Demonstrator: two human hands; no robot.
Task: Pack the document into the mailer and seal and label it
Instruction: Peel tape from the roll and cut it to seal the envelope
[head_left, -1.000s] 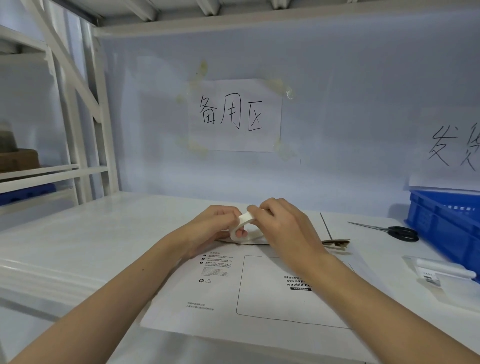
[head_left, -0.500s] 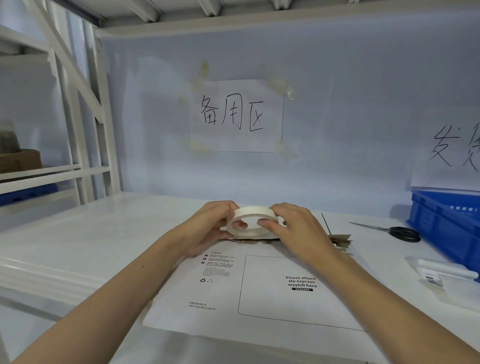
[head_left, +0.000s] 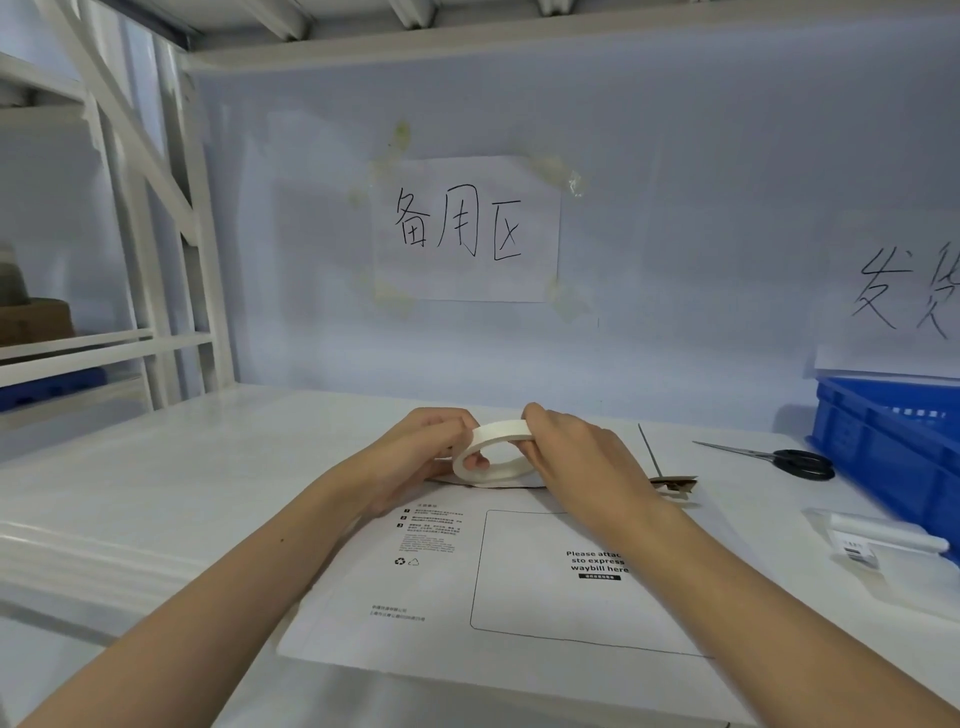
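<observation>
Now both hands (head_left: 415, 457) (head_left: 582, 457) gripping tape roll (head_left: 493, 452), above flat mailer (head_left: 519, 587)

The mailer (head_left: 519, 597) lies flat on the table (head_left: 182, 493), near its front edge; over the mailer's far edge both hands hold a tape roll (head_left: 493, 454), the left hand (head_left: 415, 457) on the roll's left side, the right hand (head_left: 582, 457) on its right; right of the mailer, well apart, lie the scissors (head_left: 779, 460); right of the scissors stands a crate (head_left: 893, 447); before the crate, right of the mailer, lies a label roll (head_left: 878, 535); behind the mailer, on the wall, hangs a paper sign (head_left: 467, 228).
</observation>
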